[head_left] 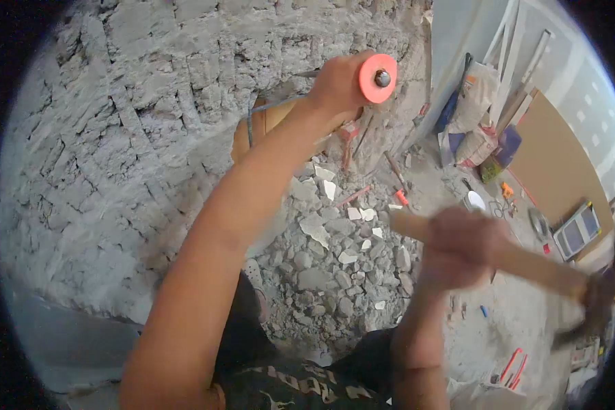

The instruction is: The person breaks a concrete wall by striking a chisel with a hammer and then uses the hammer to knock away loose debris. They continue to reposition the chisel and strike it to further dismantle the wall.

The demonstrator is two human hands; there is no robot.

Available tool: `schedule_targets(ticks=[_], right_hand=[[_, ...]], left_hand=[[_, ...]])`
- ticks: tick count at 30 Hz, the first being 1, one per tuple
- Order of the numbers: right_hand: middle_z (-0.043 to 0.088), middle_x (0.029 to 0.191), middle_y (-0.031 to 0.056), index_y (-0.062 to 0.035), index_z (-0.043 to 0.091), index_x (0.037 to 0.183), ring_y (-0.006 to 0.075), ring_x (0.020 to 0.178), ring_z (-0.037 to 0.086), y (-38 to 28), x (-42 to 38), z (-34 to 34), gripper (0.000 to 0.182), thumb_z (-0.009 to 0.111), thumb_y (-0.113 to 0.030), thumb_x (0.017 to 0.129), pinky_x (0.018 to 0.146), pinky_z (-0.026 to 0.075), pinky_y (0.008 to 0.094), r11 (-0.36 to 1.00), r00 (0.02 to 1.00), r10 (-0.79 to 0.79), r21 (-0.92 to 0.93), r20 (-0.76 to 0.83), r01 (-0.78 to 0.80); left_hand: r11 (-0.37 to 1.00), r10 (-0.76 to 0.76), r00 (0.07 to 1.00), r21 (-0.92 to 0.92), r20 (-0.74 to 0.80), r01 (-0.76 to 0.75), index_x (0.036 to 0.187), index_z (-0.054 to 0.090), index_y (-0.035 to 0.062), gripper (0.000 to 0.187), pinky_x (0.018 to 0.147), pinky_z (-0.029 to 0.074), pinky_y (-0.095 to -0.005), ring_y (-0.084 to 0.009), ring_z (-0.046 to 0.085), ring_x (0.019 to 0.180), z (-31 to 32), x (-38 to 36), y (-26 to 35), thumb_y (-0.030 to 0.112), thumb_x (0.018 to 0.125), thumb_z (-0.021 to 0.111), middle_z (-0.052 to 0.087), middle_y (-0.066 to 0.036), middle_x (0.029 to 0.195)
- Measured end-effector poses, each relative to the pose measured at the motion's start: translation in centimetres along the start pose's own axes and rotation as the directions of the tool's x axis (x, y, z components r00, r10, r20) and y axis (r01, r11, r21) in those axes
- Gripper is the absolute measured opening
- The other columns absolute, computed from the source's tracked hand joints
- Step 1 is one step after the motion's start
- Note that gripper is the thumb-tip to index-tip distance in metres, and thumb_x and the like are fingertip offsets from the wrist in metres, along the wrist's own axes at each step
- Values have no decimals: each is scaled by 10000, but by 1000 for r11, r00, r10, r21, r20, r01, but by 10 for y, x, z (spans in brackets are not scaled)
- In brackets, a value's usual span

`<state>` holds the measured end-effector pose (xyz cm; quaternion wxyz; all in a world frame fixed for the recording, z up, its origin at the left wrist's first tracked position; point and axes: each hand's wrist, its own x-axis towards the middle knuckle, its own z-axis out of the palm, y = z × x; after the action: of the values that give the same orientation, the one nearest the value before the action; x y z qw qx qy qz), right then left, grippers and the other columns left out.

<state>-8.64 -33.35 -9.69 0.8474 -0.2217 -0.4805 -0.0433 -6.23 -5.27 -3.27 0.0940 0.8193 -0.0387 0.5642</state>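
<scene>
My left hand (pixel 338 85) is closed round a chisel, its round orange-red guard (pixel 369 76) and metal striking end facing me. The chisel's tip points left at the rough grey wall (pixel 150 96). At the right, my right hand (pixel 463 247) grips the wooden handle of a hammer (pixel 543 270). The blurred hammer head is out at the far right, well apart from the chisel. Beneath my hands lies a heap of broken grey and white rubble (pixel 342 253).
Bags (pixel 475 96) stand against the back wall, near a leaning brown board (pixel 560 147). A second chisel with an orange guard (pixel 402 197) lies beyond the rubble. A grey case (pixel 578 230) and red-handled tool (pixel 512 367) are at the right.
</scene>
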Motion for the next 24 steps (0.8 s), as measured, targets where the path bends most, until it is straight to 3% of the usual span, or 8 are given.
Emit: schedule_targets(ticks=[3,4,6,12,19,21,22,24], right_hand=[[492,624,-11,-59,523,955,92,482,471,70,-27,-9,171,612,-179,873,458,418,265,858,933,355,-375,-60,-351],[502,592,-3,-51,501,851,94,454,477,72,-26,0,154,561,-181,909,410,387,249,604,801,572,-570,-177,-557],[521,642,-3,-50,524,958,84,501,489,73,-30,-17,153,596,-156,874,443,412,248,547,718,641,-495,-271,-675],[522,643,59,-37,484,955,175,497,505,-7,21,-19,214,561,-226,892,449,445,318,927,992,-124,-358,-6,114],[528,736,46,-84,530,869,148,573,467,-2,30,-5,252,504,-332,909,548,424,315,966,967,-250,-76,-49,246],[562,698,11,-57,539,858,114,520,508,70,-10,-30,71,580,-113,869,443,423,309,661,966,257,-731,8,-169],[522,635,-8,-50,515,842,100,461,483,68,-9,-7,113,568,-139,887,411,399,277,572,742,656,-550,-139,-608],[511,621,-5,-38,522,884,87,462,481,56,-7,2,121,561,-152,896,409,391,245,608,775,612,-532,-159,-589]], left_hand=[[994,21,999,-102,-47,-26,1019,642,86,389,735,535,-350,-304,660,879,-5,0,-4,216,682,784,675,-130,971],[986,1,1000,-164,-20,-4,1027,638,85,402,747,533,-355,-306,658,892,-6,1,-7,217,677,787,674,-133,980],[977,-11,1000,-215,-7,9,1035,634,85,416,759,530,-359,-307,657,906,-7,3,-14,219,673,790,673,-136,989],[997,3,994,-74,-112,-11,1029,591,135,416,658,523,-448,-357,642,751,10,11,-12,268,674,764,674,-126,848],[997,28,984,-61,-174,-39,1019,597,131,405,630,526,-441,-350,648,742,10,15,-12,278,679,762,676,-124,831],[996,51,984,-67,-170,-63,1008,603,131,387,631,526,-442,-352,648,742,11,15,-15,277,685,756,675,-129,825],[993,84,982,-71,-169,-97,998,609,132,368,633,527,-443,-353,649,743,12,17,-14,277,690,750,674,-134,819],[993,72,974,-74,-217,-89,980,617,129,347,634,528,-443,-352,649,743,9,22,-14,272,691,746,674,-132,813]])
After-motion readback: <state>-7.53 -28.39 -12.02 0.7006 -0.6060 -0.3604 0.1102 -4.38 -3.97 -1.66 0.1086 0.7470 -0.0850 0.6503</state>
